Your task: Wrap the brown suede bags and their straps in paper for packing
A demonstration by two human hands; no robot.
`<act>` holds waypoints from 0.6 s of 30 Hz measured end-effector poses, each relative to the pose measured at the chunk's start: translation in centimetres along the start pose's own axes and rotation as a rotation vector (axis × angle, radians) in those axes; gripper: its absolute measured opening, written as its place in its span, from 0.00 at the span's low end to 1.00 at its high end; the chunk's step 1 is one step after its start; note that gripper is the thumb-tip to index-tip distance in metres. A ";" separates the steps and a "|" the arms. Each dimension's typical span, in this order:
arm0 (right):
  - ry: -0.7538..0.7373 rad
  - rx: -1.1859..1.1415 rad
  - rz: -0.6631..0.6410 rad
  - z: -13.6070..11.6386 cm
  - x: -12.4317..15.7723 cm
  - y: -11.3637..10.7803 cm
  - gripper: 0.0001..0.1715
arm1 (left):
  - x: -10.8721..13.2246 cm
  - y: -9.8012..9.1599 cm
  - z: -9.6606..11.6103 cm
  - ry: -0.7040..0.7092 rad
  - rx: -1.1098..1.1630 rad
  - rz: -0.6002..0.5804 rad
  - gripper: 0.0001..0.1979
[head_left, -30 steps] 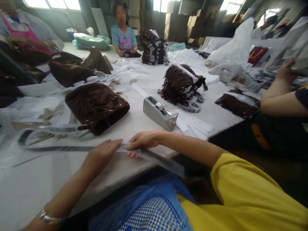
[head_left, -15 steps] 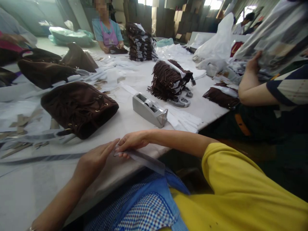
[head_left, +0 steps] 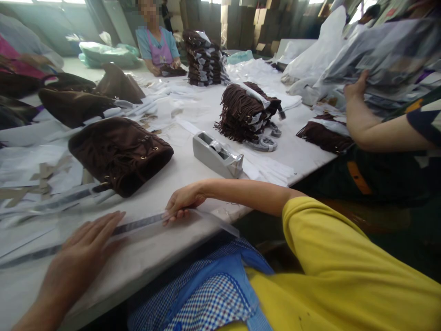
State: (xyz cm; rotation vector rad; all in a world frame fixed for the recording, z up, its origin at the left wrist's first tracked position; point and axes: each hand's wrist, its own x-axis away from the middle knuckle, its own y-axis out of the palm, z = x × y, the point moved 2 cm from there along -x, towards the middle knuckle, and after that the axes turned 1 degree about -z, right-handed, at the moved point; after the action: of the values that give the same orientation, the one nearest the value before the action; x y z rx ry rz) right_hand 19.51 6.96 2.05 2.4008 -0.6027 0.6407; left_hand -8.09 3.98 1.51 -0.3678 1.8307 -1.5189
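A long dark strap wrapped in translucent plastic [head_left: 139, 224] runs along the near edge of the table, joined or close to a dark brown bag [head_left: 119, 149] whose link to it I cannot make out. My left hand [head_left: 82, 248] lies over the strap with its fingers stretched out flat. At the strap's right end, my right hand [head_left: 182, 202] pinches the plastic-wrapped strap. A loose tail of clear plastic [head_left: 220, 223] sticks out past that hand over the table edge. Just beyond my right hand stands a grey tape dispenser [head_left: 217, 154].
Fringed brown bags [head_left: 244, 110] are stacked past the dispenser, with another stack [head_left: 203, 59] farther back. White strips and brown scraps [head_left: 44, 179] litter the left side. At right, a co-worker's arm [head_left: 375, 115] holds a large plastic bag [head_left: 379, 59]. Another person [head_left: 160, 50] works opposite.
My left hand has slid left along the strap, away from my right hand, and lies flatter. My right hand stays at the strap's end. The co-worker's plastic bag at right has been lowered.
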 end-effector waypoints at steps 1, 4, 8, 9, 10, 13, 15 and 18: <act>0.003 0.020 -0.023 -0.2 -0.6 0.1 0.08 | -0.8 -0.2 1.4 0.010 0.023 0.050 0.33; -0.007 0.175 -0.037 -0.9 -1.8 0.2 0.11 | -3.1 0.2 5.2 0.099 0.103 0.047 0.29; -0.113 0.463 0.161 -1.6 0.2 -0.5 0.13 | -3.2 1.9 5.9 0.061 0.105 -0.020 0.22; -0.167 0.557 0.257 -1.6 1.4 -0.6 0.12 | -2.8 2.2 5.5 0.027 0.099 -0.016 0.21; -0.233 0.669 0.388 -1.6 2.7 -0.6 0.10 | -2.4 2.4 5.1 -0.013 0.093 -0.006 0.21; -0.469 0.956 0.916 -0.7 7.1 1.0 0.16 | -1.7 2.5 4.6 -0.123 0.067 0.031 0.18; -0.555 0.997 1.151 0.8 9.1 2.7 0.12 | -1.8 2.4 4.9 -0.164 0.054 0.050 0.17; -0.412 0.984 1.154 3.6 9.6 4.1 0.14 | -2.1 2.2 5.7 -0.157 0.035 0.081 0.16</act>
State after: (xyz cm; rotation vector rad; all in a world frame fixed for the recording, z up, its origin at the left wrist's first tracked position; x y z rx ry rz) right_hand 25.81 -0.87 6.56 2.8728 -2.3880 1.0508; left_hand -2.26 1.67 -0.13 -0.3804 1.6751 -1.4236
